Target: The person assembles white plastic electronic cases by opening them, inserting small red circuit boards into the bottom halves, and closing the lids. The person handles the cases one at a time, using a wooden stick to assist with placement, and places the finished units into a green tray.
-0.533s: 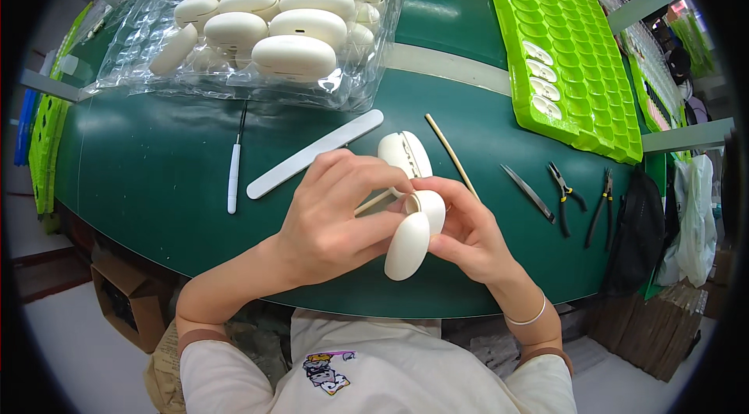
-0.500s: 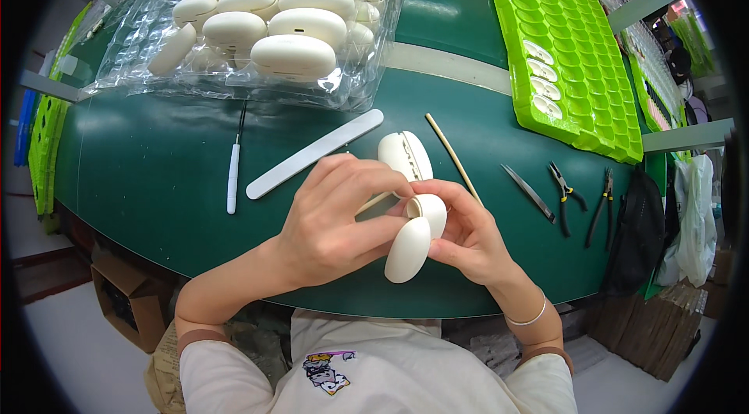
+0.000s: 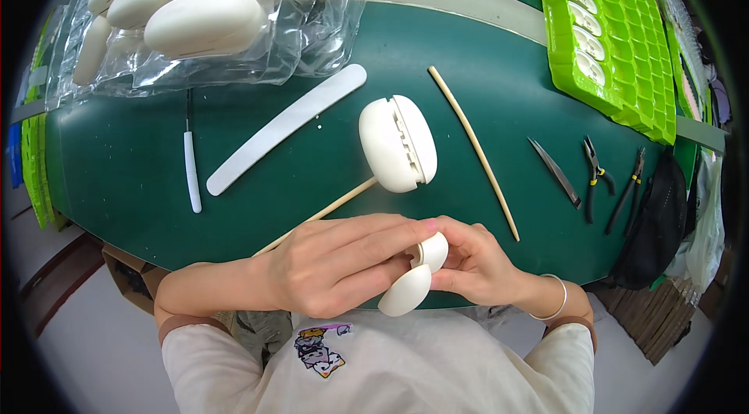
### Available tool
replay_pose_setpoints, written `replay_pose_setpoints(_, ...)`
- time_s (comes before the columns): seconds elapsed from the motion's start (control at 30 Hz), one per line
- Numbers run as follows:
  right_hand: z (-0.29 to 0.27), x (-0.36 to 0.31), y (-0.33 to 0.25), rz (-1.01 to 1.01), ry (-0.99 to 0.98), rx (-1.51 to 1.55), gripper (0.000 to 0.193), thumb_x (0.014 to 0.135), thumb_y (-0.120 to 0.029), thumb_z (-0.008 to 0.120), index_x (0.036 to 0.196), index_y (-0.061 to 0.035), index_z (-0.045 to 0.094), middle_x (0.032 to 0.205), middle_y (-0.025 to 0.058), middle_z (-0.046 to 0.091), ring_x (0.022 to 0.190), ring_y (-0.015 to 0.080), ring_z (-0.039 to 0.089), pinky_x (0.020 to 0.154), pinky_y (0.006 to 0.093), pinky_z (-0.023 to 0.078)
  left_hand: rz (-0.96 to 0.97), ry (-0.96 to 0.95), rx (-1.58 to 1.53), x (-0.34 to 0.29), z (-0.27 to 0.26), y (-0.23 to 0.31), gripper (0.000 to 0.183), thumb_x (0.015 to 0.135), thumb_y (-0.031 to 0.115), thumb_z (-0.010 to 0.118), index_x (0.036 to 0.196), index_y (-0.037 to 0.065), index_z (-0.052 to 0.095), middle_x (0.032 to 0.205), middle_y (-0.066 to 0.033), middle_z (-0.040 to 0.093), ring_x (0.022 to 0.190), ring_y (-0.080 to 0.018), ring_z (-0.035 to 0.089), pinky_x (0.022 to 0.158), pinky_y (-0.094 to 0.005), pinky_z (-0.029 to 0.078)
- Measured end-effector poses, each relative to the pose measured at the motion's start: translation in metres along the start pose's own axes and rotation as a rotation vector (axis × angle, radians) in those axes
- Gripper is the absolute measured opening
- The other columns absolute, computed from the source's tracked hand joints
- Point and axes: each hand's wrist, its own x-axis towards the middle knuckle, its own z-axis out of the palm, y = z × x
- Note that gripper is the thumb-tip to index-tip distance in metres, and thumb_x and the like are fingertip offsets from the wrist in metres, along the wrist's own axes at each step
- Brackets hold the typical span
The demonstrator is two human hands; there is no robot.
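Observation:
Close to my body I hold a small white open case (image 3: 406, 292), which looks like an earbud charging case, with its lid swung away from its body. My left hand (image 3: 339, 262) has its fingers stretched along the case, the tips at its opening. My right hand (image 3: 481, 267) pinches the case body from the right between thumb and fingers. Most of the inside is hidden by my fingers. Just beyond my hands, another white case (image 3: 382, 145) stands on the green table with a notched gap along it. A thin wooden stick (image 3: 335, 203) runs from that case toward my left forearm.
On the left lie a white-handled pick (image 3: 192, 172) and a white file-like strip (image 3: 289, 129). A second wooden stick (image 3: 474, 150), tweezers (image 3: 555, 174) and two pliers (image 3: 594, 176) lie rightward. White cases (image 3: 207, 24) fill clear plastic trays; a green tray (image 3: 616, 47) holds several white parts.
My view has tilted down and come closer to the table. My hands and the open case now sit nearer my body, so the second case shows fully.

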Motion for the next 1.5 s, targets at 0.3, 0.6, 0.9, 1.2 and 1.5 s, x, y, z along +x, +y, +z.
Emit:
replay_pose_setpoints(0.3,-0.002,0.001,-0.001,-0.067,0.064,0.0,0.04,0.074,-0.009,0.069,0.109,0.0005,0.053,0.105,0.0123,0.059,0.096,0.0213,0.059,0.083,0.0315,0.049,-0.026,-0.059,-0.135,0.004,-0.008,-0.007,0.016,0.062,0.004,0.07,0.076,-0.001,0.062,0.1,-0.0181,0.061,0.084,-0.0264,0.063,0.065,-0.0301,0.053)
replay_pose_setpoints(0.6,-0.004,0.014,0.003,-0.665,0.173,-0.335,0.034,0.068,0.0,0.07,0.101,-0.0041,0.061,0.107,0.0149,0.058,0.104,0.0271,0.055,0.086,0.0332,0.048,-0.149,0.099,-0.302,0.005,-0.012,-0.003,0.025,0.061,-0.004,0.069,0.081,0.004,0.056,0.083,-0.0099,0.058,0.073,-0.0225,0.058,0.065,-0.0315,0.047)
replay_pose_setpoints(0.9,0.007,0.007,0.0,-0.847,0.298,-0.579,0.032,0.064,0.003,0.071,0.09,-0.0163,0.068,0.12,0.0168,0.044,0.108,0.0295,0.05,0.09,0.0357,0.047,-0.385,0.092,-0.199,0.006,-0.004,0.016,0.022,0.059,0.008,0.075,0.075,0.006,0.061,0.092,-0.0088,0.055,0.079,-0.021,0.055,0.066,-0.0299,0.046)
replay_pose_setpoints(1.2,0.002,0.003,-0.003,-0.668,0.317,-0.243,0.054,0.072,0.005,0.06,0.122,0.0017,0.038,0.115,0.0142,0.04,0.108,0.0213,0.046,0.083,0.0333,0.05,-0.109,0.177,0.059,0.006,-0.004,0.008,0.018,0.054,0.007,0.073,0.064,0.006,0.058,0.101,-0.0102,0.06,0.088,-0.0261,0.059,0.072,-0.0336,0.048)
replay_pose_setpoints(1.5,0.01,0.003,-0.006,-0.48,0.393,-0.353,0.04,0.064,-0.001,0.075,0.099,-0.0002,0.054,0.098,0.0108,0.058,0.088,0.0198,0.059,0.078,0.0302,0.05,-0.11,0.09,-0.044,0.015,-0.018,0.012,0.044,0.057,0.0,0.074,0.095,0.003,0.053,0.096,-0.0131,0.058,0.082,-0.0265,0.059,0.071,-0.0353,0.048)
